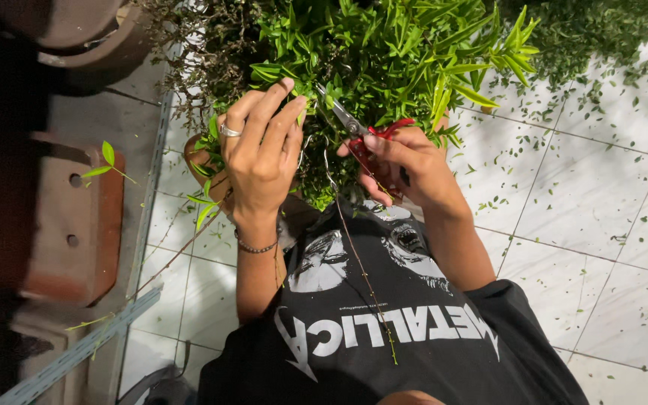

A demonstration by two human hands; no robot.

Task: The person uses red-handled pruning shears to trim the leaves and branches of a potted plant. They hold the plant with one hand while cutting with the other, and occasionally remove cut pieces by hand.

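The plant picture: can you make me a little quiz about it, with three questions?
1. True or false: the right hand holds scissors with red handles.
2. What does the left hand touch? A) the leafy plant B) the brown pot C) the floor tiles
3. Fill in: the left hand wears a ring on a finger and a ____ at the wrist.

Key: 1 true. 2 A. 3 bracelet.
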